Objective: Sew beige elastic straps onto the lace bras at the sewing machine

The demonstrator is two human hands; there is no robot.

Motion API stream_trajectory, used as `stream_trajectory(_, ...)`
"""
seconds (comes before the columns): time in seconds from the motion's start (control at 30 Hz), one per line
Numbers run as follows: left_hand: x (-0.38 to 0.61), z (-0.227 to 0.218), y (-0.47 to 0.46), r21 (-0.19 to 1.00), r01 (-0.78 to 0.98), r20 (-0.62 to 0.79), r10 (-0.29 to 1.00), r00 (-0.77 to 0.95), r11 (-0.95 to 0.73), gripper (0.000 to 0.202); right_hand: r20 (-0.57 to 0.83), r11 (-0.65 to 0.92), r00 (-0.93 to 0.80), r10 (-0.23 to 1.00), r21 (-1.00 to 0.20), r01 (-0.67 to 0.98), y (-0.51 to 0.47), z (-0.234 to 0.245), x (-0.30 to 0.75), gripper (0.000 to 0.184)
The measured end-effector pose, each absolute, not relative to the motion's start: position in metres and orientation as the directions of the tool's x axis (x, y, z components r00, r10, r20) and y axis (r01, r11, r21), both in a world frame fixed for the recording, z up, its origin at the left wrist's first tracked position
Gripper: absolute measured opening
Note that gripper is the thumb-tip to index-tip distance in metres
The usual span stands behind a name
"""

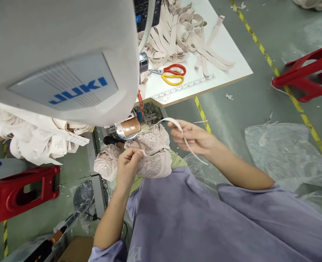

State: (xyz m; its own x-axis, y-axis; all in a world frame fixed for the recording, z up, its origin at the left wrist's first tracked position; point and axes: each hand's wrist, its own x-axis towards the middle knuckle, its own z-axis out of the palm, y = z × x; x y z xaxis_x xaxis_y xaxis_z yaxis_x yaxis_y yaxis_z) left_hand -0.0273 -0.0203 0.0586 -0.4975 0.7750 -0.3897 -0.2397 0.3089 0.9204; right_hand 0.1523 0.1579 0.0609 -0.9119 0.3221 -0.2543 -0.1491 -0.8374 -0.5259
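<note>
My left hand (130, 162) pinches the edge of a pale beige lace bra (154, 163), whose cups hang over my lap below the sewing machine. A narrow pale strap (184, 135) is gripped by my right hand (190, 137), off to the right of the bra. One end of the strap arcs up and left toward the machine, and the other dangles below my fingers. The white sewing machine head (76, 65) fills the upper left. Its rounded arm end (130, 127) sits just above my left hand.
On the white table (223, 47) lie a heap of beige straps (174, 32), red-and-yellow scissors (174, 74) and a clear ruler (185, 87). Labelled fabric pieces (48, 140) hang off the left table. Red stools (310, 72) stand either side.
</note>
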Motion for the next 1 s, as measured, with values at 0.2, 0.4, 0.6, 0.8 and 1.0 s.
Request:
stream_trajectory(0.2, -0.024, 0.057, -0.024, 0.918, -0.253, -0.394, 0.776, -0.493, 0.305, 0.029, -0.293, -0.883, -0.923, 0.248, -0.46, -0.091, 0.132, 0.038, 0.137, 0.022)
stream_trajectory(0.4, -0.03, 0.058, -0.03, 0.875, -0.338, -0.466, 0.794, -0.391, 0.347, 0.028, -0.276, -0.839, -0.923, 0.269, -0.538, -0.083, 0.137, 0.034, 0.138, 0.025)
stream_trajectory(0.6, -0.034, 0.061, -0.031, 0.868, -0.337, -0.476, 0.806, -0.352, 0.365, 0.024, -0.276, -0.78, -0.885, 0.376, -0.609, -0.142, 0.136, 0.038, 0.139, 0.035)
stream_trajectory(0.8, -0.032, 0.063, -0.028, 0.866, -0.326, -0.479, 0.816, -0.324, 0.379, 0.025, -0.311, -0.777, -0.825, 0.472, -0.588, -0.224, 0.124, 0.032, 0.116, 0.043)
stream_trajectory(1.0, -0.029, 0.07, -0.027, 0.869, -0.299, -0.478, 0.825, -0.302, 0.394, 0.028, -0.26, -0.736, -0.821, 0.508, -0.627, -0.256, 0.121, 0.035, 0.095, 0.046)
